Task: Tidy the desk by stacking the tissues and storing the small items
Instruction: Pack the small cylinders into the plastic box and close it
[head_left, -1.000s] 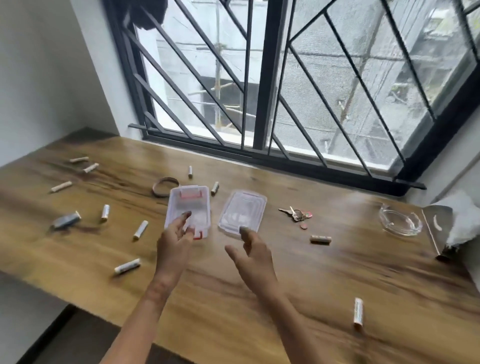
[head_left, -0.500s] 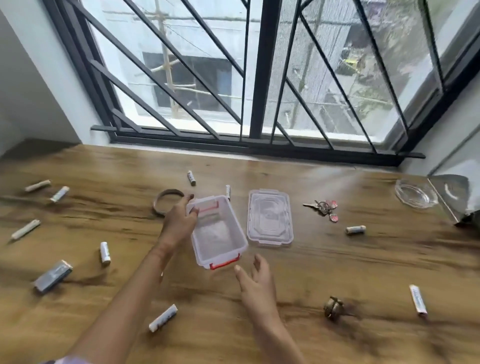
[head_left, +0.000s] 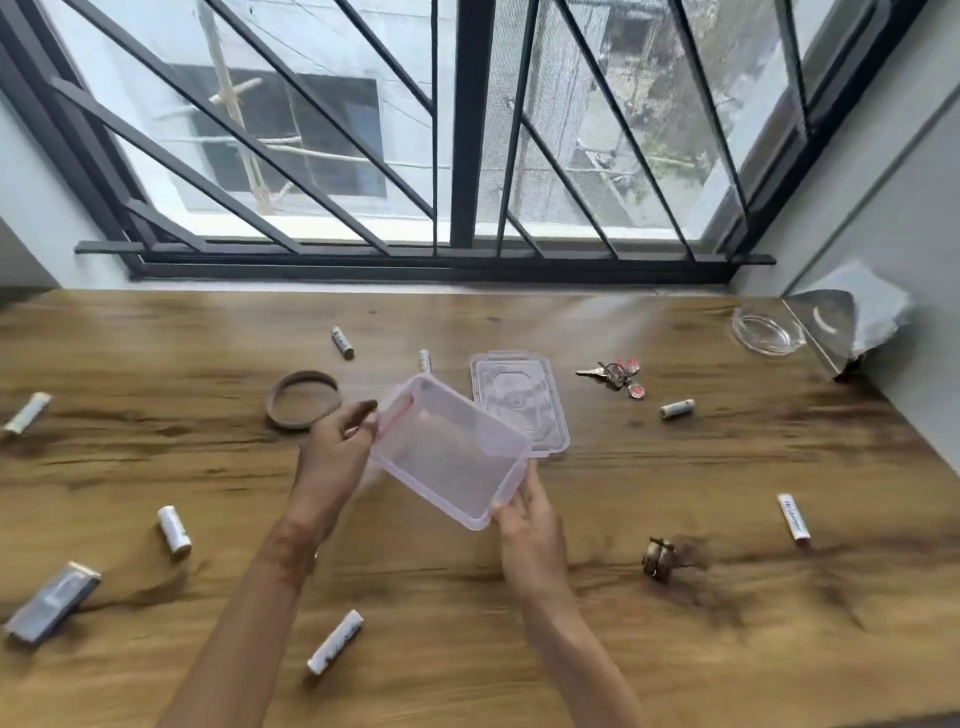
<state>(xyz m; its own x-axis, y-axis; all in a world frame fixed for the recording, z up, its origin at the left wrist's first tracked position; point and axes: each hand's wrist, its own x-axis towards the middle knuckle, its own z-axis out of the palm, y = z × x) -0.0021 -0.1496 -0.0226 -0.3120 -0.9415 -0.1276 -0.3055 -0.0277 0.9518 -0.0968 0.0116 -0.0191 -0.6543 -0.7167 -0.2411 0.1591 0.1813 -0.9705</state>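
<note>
In the middle of the frame, the left hand (head_left: 335, 460) and right hand (head_left: 530, 530) each held the empty clear box (head_left: 449, 462), so the small things (head_left: 174, 531) probably had to go in next

Box (head_left: 452, 457) before lid (head_left: 524, 395), seemingly overlapping; keys (head_left: 615, 375) right.

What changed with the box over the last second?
The right hand took hold of the clear box at its near corner; the left hand keeps gripping the far end. The box has turned and now overlaps the lid. Lid, keys and tubes lie unmoved.
</note>
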